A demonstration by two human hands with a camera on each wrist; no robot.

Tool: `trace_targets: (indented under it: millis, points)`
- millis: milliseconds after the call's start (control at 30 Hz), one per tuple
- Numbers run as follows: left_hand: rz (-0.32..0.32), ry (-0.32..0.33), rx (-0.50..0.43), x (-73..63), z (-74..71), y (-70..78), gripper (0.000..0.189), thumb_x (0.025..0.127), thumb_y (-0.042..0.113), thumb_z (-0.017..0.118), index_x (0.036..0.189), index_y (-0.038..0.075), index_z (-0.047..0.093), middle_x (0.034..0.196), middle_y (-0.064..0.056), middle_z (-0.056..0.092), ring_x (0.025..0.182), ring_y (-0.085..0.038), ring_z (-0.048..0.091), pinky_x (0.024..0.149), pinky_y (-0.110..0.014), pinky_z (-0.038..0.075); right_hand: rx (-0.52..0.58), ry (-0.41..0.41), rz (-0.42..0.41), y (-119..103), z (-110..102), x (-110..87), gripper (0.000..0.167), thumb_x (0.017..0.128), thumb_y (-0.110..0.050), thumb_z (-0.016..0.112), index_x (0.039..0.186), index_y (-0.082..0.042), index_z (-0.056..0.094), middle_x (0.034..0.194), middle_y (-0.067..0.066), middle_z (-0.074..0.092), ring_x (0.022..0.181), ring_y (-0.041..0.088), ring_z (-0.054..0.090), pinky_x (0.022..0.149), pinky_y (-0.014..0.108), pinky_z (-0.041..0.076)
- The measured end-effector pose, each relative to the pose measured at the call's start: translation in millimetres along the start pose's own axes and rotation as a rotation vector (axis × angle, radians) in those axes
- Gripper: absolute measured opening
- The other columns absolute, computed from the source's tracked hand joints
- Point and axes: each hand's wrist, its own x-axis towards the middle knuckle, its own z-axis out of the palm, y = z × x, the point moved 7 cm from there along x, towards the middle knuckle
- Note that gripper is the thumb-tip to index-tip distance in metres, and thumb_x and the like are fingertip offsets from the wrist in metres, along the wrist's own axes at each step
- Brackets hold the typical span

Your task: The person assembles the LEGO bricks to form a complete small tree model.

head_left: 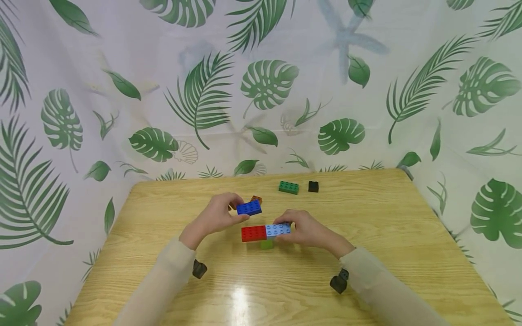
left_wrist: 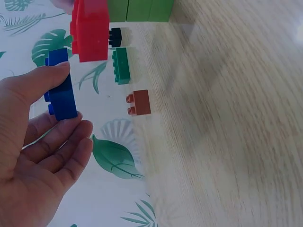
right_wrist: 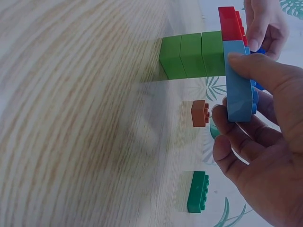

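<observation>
My left hand [head_left: 218, 213] pinches a dark blue brick [head_left: 249, 208] between thumb and fingertips, held up behind and left of a small tower. That tower is a stack of several light green bricks [right_wrist: 191, 56] standing on the table. Across its top lie a red brick [head_left: 253, 233] on the left and a light blue brick [right_wrist: 238, 85] on the right, end to end, each jutting out past the stack. With thumb and fingers, my right hand [head_left: 307, 230] grips the light blue brick near its outer end. Studs face up on all of these bricks.
An orange-brown brick [left_wrist: 141, 102] sits on the wooden table [head_left: 367, 217] behind the tower. Farther back are a green brick [head_left: 288, 187] and a small black brick [head_left: 313, 186]. A leaf-print curtain [head_left: 261, 90] hangs behind the table's far edge.
</observation>
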Motion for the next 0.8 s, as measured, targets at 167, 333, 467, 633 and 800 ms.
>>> trace_targets:
  millis: [167,333,467,633,800]
  points:
    - [0.036,-0.002,-0.008,-3.4,3.0,7.9,0.032,0.089,0.028,0.087,0.111,0.008,0.075,0.102,-0.003,0.074,0.096,-0.031,0.068,0.086,-0.036,0.056,0.003,0.006,-0.007,-1,0,-0.5,0.038,0.094,-0.031,0.081,0.126,-0.011,0.074,0.116,0.002,0.073,0.095,0.011,0.059,0.084,0.032,0.054]
    - [0.047,-0.010,-0.019,-6.9,4.4,14.1,0.031,0.089,0.028,0.087,0.110,0.009,0.075,0.102,-0.002,0.074,0.096,-0.031,0.068,0.086,-0.036,0.056,0.003,0.005,-0.006,-1,0,-0.6,0.038,0.094,-0.030,0.080,0.126,-0.011,0.074,0.116,0.002,0.073,0.096,0.011,0.059,0.084,0.031,0.053]
    - [0.050,-0.027,-0.016,-9.3,5.8,17.6,0.033,0.089,0.031,0.086,0.113,0.010,0.074,0.103,-0.001,0.074,0.098,-0.031,0.068,0.087,-0.035,0.055,0.008,0.003,-0.001,0,1,-0.6,0.038,0.094,-0.030,0.081,0.126,-0.012,0.075,0.116,0.002,0.072,0.096,0.011,0.059,0.083,0.029,0.052]
    - [0.074,-0.045,-0.014,-12.3,7.5,23.7,0.034,0.090,0.032,0.086,0.113,0.010,0.074,0.103,-0.001,0.074,0.096,-0.028,0.068,0.086,-0.034,0.055,0.017,0.003,-0.001,0,0,-0.4,0.038,0.094,-0.030,0.081,0.126,-0.012,0.074,0.116,0.002,0.072,0.096,0.012,0.060,0.083,0.029,0.052]
    - [0.096,-0.070,-0.018,-15.4,12.3,28.7,0.031,0.090,0.030,0.086,0.110,0.010,0.073,0.102,-0.001,0.074,0.095,-0.029,0.070,0.085,-0.032,0.054,0.019,0.003,-0.007,-1,-1,0.1,0.037,0.095,-0.029,0.080,0.127,-0.011,0.074,0.116,0.002,0.072,0.096,0.012,0.059,0.082,0.026,0.051]
